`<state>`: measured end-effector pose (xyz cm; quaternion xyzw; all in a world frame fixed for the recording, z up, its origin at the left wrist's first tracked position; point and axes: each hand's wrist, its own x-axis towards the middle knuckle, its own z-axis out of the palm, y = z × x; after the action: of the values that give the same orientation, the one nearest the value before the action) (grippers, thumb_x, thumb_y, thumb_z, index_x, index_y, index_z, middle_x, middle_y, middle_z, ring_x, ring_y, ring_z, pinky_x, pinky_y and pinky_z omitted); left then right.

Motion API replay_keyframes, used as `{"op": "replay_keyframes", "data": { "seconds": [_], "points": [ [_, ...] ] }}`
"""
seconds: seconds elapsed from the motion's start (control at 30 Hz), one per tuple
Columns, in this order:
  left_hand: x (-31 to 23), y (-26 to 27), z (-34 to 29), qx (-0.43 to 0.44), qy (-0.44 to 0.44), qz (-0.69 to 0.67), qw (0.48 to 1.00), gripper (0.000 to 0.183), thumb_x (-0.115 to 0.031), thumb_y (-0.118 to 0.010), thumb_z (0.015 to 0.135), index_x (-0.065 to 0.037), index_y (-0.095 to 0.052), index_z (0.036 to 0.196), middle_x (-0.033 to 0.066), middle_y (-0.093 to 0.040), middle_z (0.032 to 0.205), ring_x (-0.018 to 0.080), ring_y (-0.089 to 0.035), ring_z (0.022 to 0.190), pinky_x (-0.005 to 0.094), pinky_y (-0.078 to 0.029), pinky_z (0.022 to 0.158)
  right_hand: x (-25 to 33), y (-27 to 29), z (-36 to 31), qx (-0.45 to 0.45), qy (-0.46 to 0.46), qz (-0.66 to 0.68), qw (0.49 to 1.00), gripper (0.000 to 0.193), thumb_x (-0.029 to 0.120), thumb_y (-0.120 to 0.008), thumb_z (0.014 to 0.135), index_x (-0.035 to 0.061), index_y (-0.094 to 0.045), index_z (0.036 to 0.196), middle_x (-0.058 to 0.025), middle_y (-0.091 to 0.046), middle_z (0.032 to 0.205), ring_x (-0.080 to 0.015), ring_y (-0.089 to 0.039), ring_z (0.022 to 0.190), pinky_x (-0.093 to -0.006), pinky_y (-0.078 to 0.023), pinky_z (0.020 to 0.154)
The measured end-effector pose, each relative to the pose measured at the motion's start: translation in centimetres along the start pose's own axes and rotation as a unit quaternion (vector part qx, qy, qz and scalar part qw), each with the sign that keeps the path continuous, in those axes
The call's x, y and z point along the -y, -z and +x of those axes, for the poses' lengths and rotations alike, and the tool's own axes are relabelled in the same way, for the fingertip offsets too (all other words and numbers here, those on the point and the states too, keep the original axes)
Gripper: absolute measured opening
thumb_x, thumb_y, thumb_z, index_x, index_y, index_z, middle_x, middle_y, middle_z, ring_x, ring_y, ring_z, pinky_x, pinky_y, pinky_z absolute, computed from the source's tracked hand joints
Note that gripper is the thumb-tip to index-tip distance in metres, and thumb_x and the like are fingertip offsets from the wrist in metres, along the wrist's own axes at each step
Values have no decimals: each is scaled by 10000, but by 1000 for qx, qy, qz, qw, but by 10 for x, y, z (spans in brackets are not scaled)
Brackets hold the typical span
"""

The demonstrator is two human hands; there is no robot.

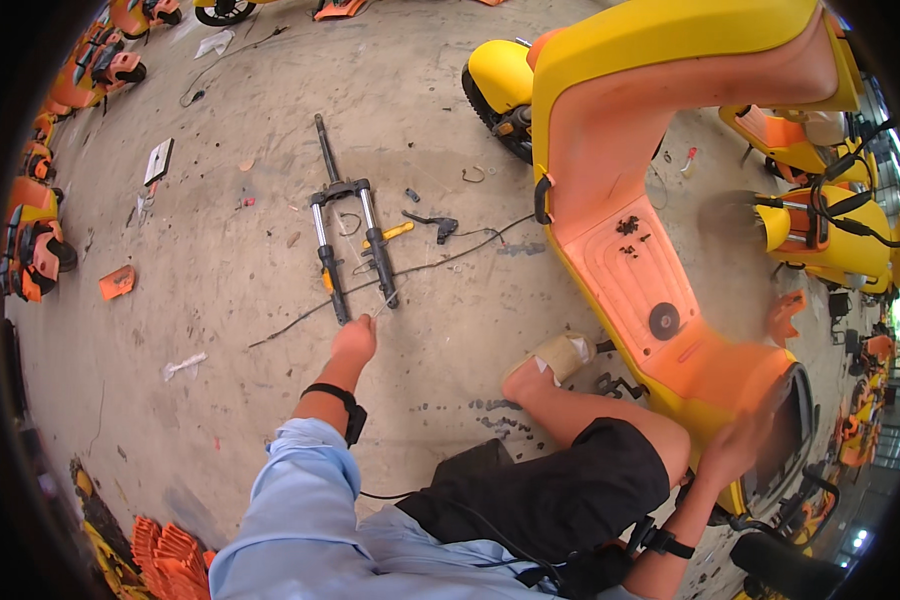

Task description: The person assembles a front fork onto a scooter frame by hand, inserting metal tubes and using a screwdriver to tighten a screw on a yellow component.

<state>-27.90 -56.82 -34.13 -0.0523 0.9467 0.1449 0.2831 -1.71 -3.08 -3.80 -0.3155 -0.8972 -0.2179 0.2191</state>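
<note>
Nearest the camera, the person's light blue sleeve and black shorts fill the lower edge, with one bare leg bent out over the concrete floor [220,400] toward the yellow and orange scooter body [660,250] lying tipped on its side. The right hand [735,450], blurred, rests against the rear end of that scooter body, low beside the knee; whether its fingers are flat or curled around an edge cannot be told. The left arm stretches straight forward from the sleeve, a black strap around the wrist, and the left hand [355,340] reaches down to the floor with fingers bunched together, closed at the lower end of the front fork [350,245]; it seems to touch either the fork's leg tips or the thin black cable [400,275] that runs across the floor there, and which one is not clear. The fork lies flat just beyond that hand, left of the scooter body, its two legs pointing back toward the person and its steering tube pointing away. Beside the fork, between it and the scooter body, lie a yellow-handled tool [390,235] and a black brake lever [435,225]. Farther off, more yellow scooters [830,230] stand behind the scooter body.
</note>
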Motion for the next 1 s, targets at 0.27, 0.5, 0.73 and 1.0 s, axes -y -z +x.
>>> {"op": "replay_keyframes", "data": {
  "seconds": [0.27,0.5,0.73,1.0],
  "points": [
    [28,22,-19,9,23,116,993,279,-271,-475,997,-103,-675,1094,158,-697,1075,340,-674,1017,463,-541,845,4,0,3,-12,-11,-4,1000,324,175,-524,894,92,-661,1175,-177,-428,1502,-379,-586,1162,-466,-467,879],
    [32,20,-10,23,-25,188,981,230,-173,-510,941,-99,-683,1074,147,-720,1010,333,-702,949,436,-568,804,2,-2,3,-6,-10,-14,1000,317,175,-525,896,100,-663,1170,-173,-435,1496,-376,-601,1132,-467,-468,865],
    [27,37,4,65,-18,217,974,254,-213,-529,933,-112,-706,1085,142,-720,1044,326,-698,972,428,-564,812,9,2,4,3,-38,-6,999,312,180,-527,900,102,-665,1169,-173,-432,1498,-374,-596,1140,-468,-454,889],
    [40,33,21,57,0,142,988,281,-263,-569,923,-101,-735,1082,132,-719,1102,314,-691,1013,421,-554,856,11,3,5,8,-52,20,998,310,170,-531,901,117,-663,1176,-170,-418,1510,-376,-600,1117,-467,-452,896]
  ]
}}
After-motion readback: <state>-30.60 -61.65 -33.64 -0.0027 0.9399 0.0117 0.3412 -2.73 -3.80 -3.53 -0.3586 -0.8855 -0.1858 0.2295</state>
